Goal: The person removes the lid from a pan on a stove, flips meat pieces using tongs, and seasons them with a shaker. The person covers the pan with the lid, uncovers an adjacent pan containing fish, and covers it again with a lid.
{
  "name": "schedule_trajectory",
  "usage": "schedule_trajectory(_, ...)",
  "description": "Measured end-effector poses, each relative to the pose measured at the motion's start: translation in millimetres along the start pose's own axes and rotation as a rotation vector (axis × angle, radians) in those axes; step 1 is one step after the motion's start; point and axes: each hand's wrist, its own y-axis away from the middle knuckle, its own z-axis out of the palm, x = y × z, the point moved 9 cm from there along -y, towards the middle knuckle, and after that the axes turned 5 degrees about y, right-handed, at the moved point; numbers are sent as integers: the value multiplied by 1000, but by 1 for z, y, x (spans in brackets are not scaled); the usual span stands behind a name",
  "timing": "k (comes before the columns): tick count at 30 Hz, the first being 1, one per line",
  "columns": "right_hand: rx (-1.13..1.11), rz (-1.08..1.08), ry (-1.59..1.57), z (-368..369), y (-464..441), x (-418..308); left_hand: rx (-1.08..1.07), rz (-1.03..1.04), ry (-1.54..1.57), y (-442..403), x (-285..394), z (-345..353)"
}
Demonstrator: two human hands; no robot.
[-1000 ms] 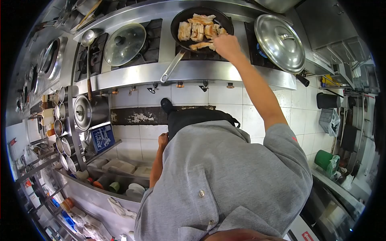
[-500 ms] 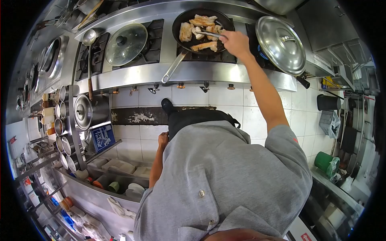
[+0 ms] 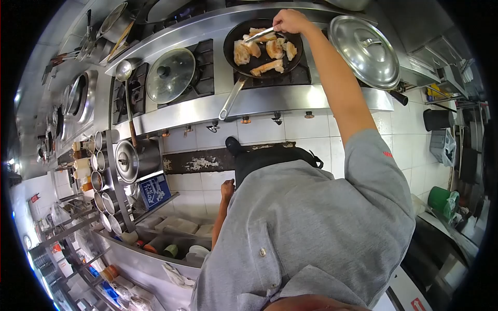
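Observation:
My right hand (image 3: pixel 289 22) grips metal tongs (image 3: pixel 259 34) over the far side of a black frying pan (image 3: pixel 236 39). The tongs' tips touch browned meat at the pan's left. More meat pieces (image 3: pixel 274 48) lie in the middle and right, and a long strip (image 3: pixel 267 68) rests near the front. The pan sits on a burner, its metal handle (image 3: pixel 232 98) pointing toward me. Down beside my dark trousers hangs my left hand (image 3: pixel 227 188), its fingers curled; whether anything is in them is hidden.
Left of the pan sits a glass lid (image 3: pixel 170 76), with a long ladle (image 3: pixel 128 98) beyond it. A large metal lid (image 3: pixel 364 52) is tilted at the right. A lidded pot (image 3: pixel 144 159) stands below at the left, near a blue box (image 3: pixel 155 191) and metal cups (image 3: pixel 98 181).
My right hand has moved to the pan's far side with the tongs. Meat pieces in the pan have shifted and turned. The whole view has swung slightly, and my left hand still hangs low.

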Motion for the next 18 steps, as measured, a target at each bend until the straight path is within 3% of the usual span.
schedule_trajectory(2,-15,7,-27,0,-7,7,-39,105,-169,2,5,1)
schedule_trajectory(6,-49,31,-79,5,-16,32,-16,21,-118,12,-15,1)
schedule_trajectory(8,-13,26,-157,18,-26,58,37,270,-66,6,-42,7)
schedule_trajectory(12,11,146,-143,21,-16,68,-10,274,-206,-20,-106,25)
schedule_trajectory(15,12,238,79,20,2,56,-16,433,-349,-14,-86,28)
schedule_trajectory(17,75,276,143,15,14,49,74,184,-89,4,-54,2)
schedule_trajectory(18,72,277,145,17,19,43,-17,212,-259,11,-25,1)
